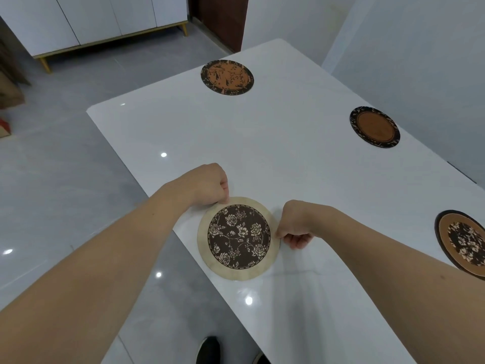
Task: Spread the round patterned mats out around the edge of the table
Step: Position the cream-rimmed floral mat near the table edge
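A round mat with a beige rim and a dark brown rose centre (pixel 238 239) lies flat at the white table's (pixel 301 158) near left edge. My left hand (pixel 207 183) pinches its far left rim. My right hand (pixel 295 224) pinches its right rim. Three other round mats lie apart on the table: an orange one with a dark border (pixel 227 77) at the far left edge, a brown one with a dark leafy rim (pixel 374 126) at the right edge, and a dark-rimmed one with a floral centre (pixel 463 243) at the near right, partly cut off by the frame.
A grey wall (pixel 420 48) runs close along the table's right side. White cabinets on gold legs (pixel 86 22) stand across the glossy tiled floor (pixel 65 166) at the far left. My shoes (pixel 207 350) show below the table's near edge.
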A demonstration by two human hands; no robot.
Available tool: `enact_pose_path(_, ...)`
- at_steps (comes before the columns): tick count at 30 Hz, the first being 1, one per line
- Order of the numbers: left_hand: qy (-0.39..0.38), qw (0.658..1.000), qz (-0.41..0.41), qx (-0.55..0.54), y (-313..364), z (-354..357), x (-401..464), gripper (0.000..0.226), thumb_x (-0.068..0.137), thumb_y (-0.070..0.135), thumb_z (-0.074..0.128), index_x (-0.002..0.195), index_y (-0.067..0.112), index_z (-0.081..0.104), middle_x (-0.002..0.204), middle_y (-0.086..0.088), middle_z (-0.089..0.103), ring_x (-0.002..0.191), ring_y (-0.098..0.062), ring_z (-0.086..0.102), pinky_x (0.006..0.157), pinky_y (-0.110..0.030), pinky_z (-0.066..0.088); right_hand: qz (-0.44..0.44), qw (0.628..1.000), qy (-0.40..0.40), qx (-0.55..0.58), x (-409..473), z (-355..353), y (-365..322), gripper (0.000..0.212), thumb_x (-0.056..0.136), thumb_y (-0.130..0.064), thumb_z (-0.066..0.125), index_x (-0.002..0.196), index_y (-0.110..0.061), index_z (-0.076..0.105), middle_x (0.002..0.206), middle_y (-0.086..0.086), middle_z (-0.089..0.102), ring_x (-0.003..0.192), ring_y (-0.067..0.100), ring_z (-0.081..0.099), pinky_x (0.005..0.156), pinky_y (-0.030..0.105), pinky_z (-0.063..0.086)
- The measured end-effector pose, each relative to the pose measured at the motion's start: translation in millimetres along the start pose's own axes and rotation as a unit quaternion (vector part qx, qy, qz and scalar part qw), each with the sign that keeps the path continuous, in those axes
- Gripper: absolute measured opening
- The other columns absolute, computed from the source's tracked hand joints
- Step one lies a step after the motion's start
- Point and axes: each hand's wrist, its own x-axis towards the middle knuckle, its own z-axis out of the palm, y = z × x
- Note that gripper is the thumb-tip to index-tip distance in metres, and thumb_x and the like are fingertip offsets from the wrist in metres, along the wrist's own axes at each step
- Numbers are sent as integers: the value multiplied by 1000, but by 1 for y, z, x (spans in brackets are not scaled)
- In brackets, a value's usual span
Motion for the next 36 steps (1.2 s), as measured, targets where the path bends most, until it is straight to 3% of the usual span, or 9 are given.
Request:
enact_pose_path(11, 5, 1000, 9, -6, -7, 3, -5, 13, 78, 8, 70, 68, 14, 65, 76, 1, 69, 68, -15, 58, 64, -25, 46, -3, 1000, -18, 2, -1, 5, -1, 13, 85, -5, 61, 72, -3, 60, 58, 8, 58, 43, 18, 58, 46, 25, 54)
enact_pose_path(18, 9, 1000, 13, -6, -8, 4, -4, 20, 78, 9, 70, 64, 19, 61, 84, 0, 72, 69, -12, 58, 62, -24, 45, 0, 1000, -24, 2, 1, 4, 0, 16, 85, -5, 61, 69, -2, 60, 58, 9, 59, 44, 18, 59, 46, 25, 55)
enact_pose_path(29, 10, 1000, 16, -6, -11, 4, -4, 2, 77, 9, 70, 77, 10, 69, 77, 5, 69, 68, -10, 59, 60, -23, 45, 12, 999, -29, 15, -1, 5, -2, 15, 85, -5, 61, 71, -2, 60, 60, 9, 60, 43, 17, 59, 40, 23, 52)
enact_pose_path(33, 12, 999, 17, 43, -5, 5, -3, 6, 81, 6, 63, 80, 9, 68, 74, 10, 65, 72, -10, 59, 66, -26, 48, 14, 999, -15, 36, -3, 9, -1, 17, 86, -3, 59, 69, -2, 58, 60, 10, 57, 45, 20, 56, 39, 22, 50)
enact_pose_path(36, 12, 993, 7, 116, 1, 8, -7, 16, 86, 8, 55, 72, 16, 59, 93, -1, 71, 89, -21, 65, 73, -32, 51, 16, 998, 26, 47, -12, 15, -1, 20, 80, 2, 54, 61, -5, 52, 57, 11, 50, 47, 23, 49, 44, 24, 44)
